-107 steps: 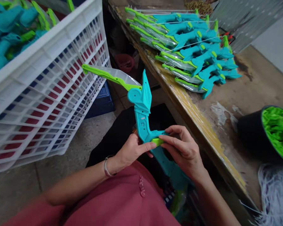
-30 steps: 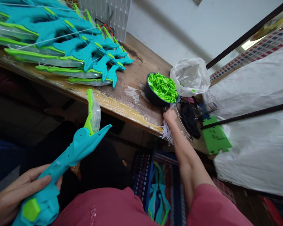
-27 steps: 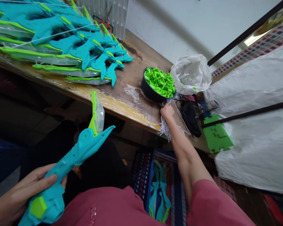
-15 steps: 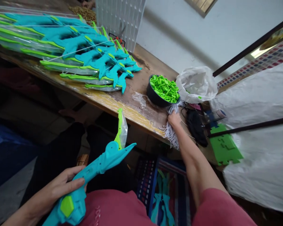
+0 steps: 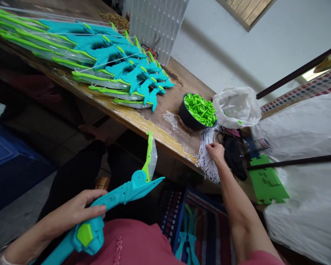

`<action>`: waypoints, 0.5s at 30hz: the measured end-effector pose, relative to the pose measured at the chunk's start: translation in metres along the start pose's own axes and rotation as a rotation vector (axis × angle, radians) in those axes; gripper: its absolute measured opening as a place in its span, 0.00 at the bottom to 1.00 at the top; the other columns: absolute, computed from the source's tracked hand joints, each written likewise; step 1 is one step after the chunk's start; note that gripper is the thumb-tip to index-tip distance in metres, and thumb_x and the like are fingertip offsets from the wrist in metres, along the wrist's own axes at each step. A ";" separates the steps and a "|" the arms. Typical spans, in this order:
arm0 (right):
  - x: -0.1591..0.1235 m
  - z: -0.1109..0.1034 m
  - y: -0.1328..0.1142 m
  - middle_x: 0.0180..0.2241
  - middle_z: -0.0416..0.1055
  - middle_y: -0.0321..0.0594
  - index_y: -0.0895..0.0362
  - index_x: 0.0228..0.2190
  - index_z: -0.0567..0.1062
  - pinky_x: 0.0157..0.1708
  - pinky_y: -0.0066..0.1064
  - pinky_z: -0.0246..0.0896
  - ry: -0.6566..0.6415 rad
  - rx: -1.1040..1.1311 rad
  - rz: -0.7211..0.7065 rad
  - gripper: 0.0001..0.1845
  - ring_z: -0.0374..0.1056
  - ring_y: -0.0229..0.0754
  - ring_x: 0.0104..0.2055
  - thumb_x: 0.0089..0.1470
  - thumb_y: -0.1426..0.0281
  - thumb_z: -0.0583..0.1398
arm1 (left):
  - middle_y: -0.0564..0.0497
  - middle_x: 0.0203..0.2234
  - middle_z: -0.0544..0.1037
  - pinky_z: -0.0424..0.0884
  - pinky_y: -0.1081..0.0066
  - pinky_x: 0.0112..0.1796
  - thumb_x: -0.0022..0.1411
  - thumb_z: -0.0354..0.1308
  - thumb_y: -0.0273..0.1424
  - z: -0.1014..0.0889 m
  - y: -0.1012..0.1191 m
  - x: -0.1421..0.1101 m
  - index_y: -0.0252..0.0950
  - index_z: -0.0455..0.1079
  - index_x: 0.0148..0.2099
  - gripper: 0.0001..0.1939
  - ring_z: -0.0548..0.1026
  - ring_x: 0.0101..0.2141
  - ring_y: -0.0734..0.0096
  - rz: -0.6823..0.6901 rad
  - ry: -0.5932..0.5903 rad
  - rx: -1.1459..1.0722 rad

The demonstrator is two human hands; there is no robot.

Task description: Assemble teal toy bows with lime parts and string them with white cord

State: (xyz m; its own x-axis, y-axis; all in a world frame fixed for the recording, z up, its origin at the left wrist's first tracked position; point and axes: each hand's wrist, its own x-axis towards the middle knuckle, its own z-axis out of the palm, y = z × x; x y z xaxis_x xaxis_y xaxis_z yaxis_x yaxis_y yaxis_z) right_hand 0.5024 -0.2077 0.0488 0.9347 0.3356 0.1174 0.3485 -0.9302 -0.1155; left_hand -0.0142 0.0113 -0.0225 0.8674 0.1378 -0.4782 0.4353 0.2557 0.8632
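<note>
Two jobs: my left grip [image 5: 84, 209] is wrapped round the teal bow [image 5: 138, 179] above my lap, right grip [image 5: 216, 151] at the white cords [image 5: 205, 157] on the tabletop [image 5: 188, 138], can't tell if it's pinching any. Tangles could drag extras off.

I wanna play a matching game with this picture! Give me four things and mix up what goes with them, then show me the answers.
Things:
1. left hand
2. right hand
3. green pieces
4. white plastic bag

Matches:
A. heaped in a dark bowl
B. with its mouth open
C. wrapped around a turquoise piece
D. at the white strings

Right pairs: 1-C, 2-D, 3-A, 4-B
</note>
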 end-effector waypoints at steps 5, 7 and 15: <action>-0.003 -0.020 -0.004 0.33 0.71 0.38 0.61 0.37 0.73 0.37 0.34 0.68 0.181 0.240 0.008 0.15 0.69 0.39 0.34 0.69 0.61 0.58 | 0.51 0.28 0.78 0.66 0.75 0.28 0.54 0.68 0.50 -0.002 -0.002 -0.002 0.37 0.76 0.40 0.22 0.70 0.27 0.70 -0.017 -0.032 -0.289; -0.019 -0.028 -0.014 0.32 0.69 0.42 0.61 0.38 0.72 0.37 0.35 0.65 0.277 0.336 -0.029 0.18 0.66 0.41 0.33 0.71 0.63 0.49 | 0.49 0.30 0.79 0.67 0.74 0.29 0.52 0.69 0.48 -0.003 -0.002 0.000 0.36 0.77 0.43 0.23 0.71 0.28 0.69 -0.002 -0.025 -0.368; -0.236 0.015 -0.113 0.26 0.70 0.36 0.54 0.28 0.72 0.30 0.28 0.61 -0.300 0.720 -0.709 0.18 0.65 0.39 0.27 0.63 0.55 0.58 | 0.41 0.35 0.83 0.67 0.75 0.28 0.51 0.70 0.45 0.006 0.008 0.031 0.31 0.78 0.48 0.27 0.73 0.29 0.69 0.077 -0.136 -0.424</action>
State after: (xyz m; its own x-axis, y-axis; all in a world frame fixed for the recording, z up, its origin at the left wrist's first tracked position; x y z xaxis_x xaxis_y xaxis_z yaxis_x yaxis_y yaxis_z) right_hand 0.2432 -0.1799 0.0192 0.4453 0.8827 0.1503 0.6898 -0.2312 -0.6861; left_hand 0.0176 0.0116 -0.0288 0.9295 0.0523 -0.3652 0.2554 0.6231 0.7393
